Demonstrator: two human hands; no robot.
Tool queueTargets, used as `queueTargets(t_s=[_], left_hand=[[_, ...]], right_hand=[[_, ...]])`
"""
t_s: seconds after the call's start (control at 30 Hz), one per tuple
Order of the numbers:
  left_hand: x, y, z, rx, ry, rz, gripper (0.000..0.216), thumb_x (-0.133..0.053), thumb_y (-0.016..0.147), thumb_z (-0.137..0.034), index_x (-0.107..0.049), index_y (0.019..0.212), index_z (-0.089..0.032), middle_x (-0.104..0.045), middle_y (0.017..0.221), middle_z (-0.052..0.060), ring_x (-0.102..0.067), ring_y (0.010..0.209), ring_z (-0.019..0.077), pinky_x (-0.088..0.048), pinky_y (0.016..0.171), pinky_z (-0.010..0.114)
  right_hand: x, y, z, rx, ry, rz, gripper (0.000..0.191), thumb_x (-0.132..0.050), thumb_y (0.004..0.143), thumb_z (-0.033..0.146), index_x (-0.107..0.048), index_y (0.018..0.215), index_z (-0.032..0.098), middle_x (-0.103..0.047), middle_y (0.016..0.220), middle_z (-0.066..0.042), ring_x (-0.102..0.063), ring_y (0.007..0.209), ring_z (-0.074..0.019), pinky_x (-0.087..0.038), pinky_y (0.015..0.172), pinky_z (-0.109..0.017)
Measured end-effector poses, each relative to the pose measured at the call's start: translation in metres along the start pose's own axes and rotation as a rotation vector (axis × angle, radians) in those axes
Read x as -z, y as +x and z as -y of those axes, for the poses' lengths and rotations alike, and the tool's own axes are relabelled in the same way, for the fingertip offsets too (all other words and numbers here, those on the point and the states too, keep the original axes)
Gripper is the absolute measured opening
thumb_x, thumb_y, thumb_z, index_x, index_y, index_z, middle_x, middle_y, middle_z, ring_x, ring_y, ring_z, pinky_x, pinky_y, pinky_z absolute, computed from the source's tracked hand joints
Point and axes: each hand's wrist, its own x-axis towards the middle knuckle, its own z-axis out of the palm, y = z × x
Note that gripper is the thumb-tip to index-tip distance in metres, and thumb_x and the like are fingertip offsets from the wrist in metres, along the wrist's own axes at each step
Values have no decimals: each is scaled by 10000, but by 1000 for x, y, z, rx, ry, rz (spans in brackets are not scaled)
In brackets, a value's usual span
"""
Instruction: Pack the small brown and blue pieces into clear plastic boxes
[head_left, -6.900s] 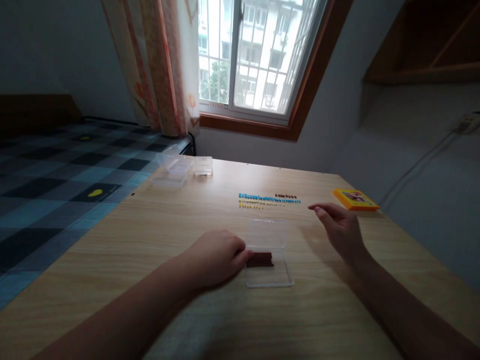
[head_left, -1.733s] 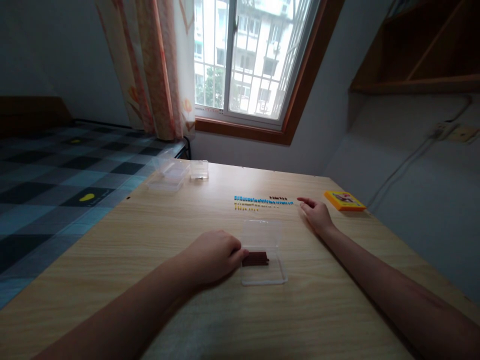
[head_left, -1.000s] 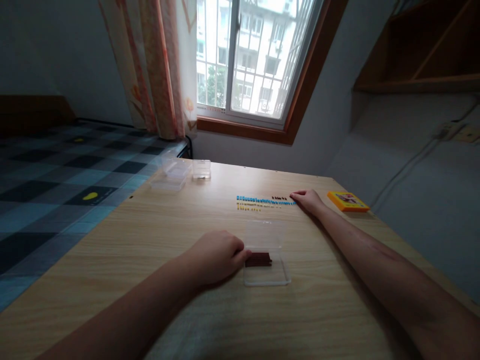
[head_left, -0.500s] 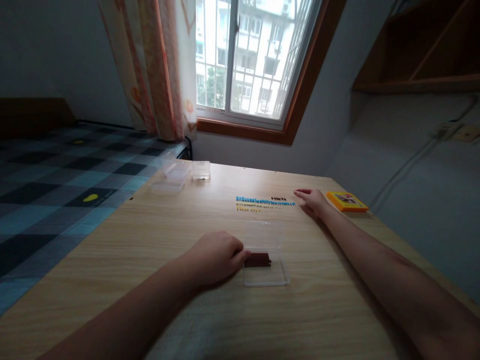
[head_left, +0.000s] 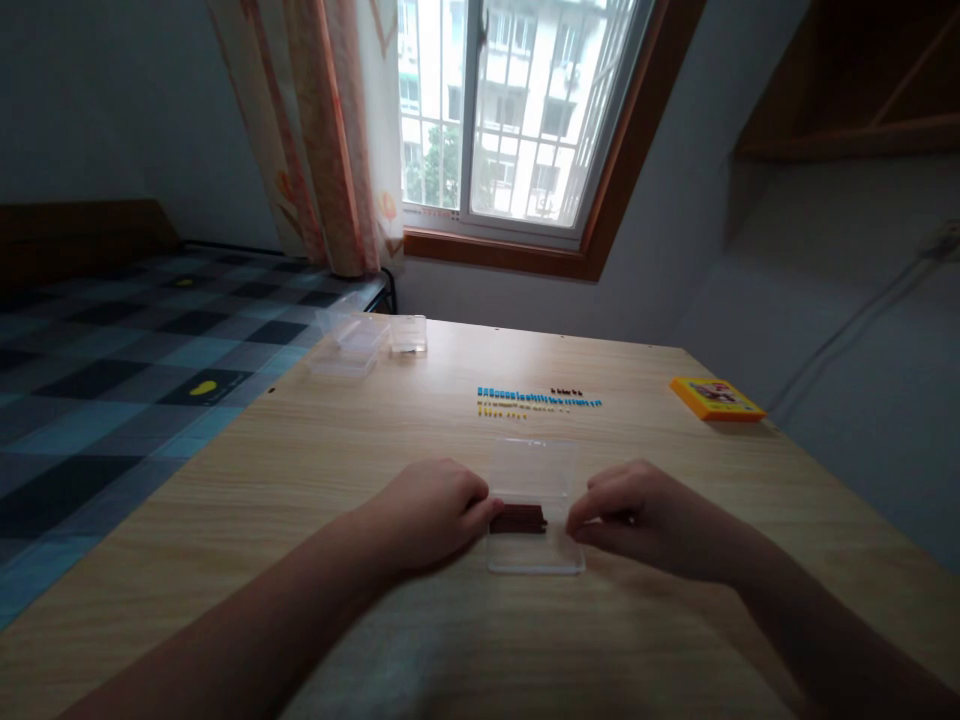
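Note:
A clear plastic box (head_left: 536,570) lies on the table with its clear lid (head_left: 532,465) folded back. Inside, on the left, is a row of dark brown pieces (head_left: 517,518) packed side by side. My left hand (head_left: 431,510) is closed at the box's left edge, its thumb tip against the end of the brown row. Over the right edge of the box my right hand (head_left: 637,520) has thumb and fingertips pinched together; whatever is between them is too small or hidden. Beyond the lid, several small blue pieces (head_left: 536,397), yellow pieces (head_left: 501,411) and dark pieces (head_left: 566,392) stand in rows.
An orange-yellow box (head_left: 716,400) with a picture lies at the table's right edge. Toward the far left corner are an open clear container (head_left: 345,355) and a smaller clear box (head_left: 409,335). A bed with a checked cover (head_left: 172,370) adjoins the table's left side.
My right hand has come back from the right end of the small-piece rows to the right side of the clear box. The left hand stays in place. The view has shifted slightly.

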Motion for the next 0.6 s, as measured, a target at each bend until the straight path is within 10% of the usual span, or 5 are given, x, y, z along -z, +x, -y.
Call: queueTargets(t_s=[0.33, 0.6], left_hand=[[2, 0, -2, -2, 10, 23, 432, -420, 962, -404, -717, 720, -203, -709, 714, 64, -578, 624, 191, -352, 577, 292], [3, 0, -1, -2, 5, 28, 428, -426, 961, -401, -709, 713, -196, -702, 713, 61, -580, 624, 187, -354, 577, 293]], right_hand=[[-21, 12, -2, -14, -46, 188, 249, -586, 872, 126, -790, 936, 254, -770, 854, 7, -682, 732, -121, -463, 690, -220], [-11, 5, 5, 21, -135, 93, 267, -571, 863, 135, -781, 986, 246, -747, 789, -2, -620, 628, -105, -411, 598, -209]])
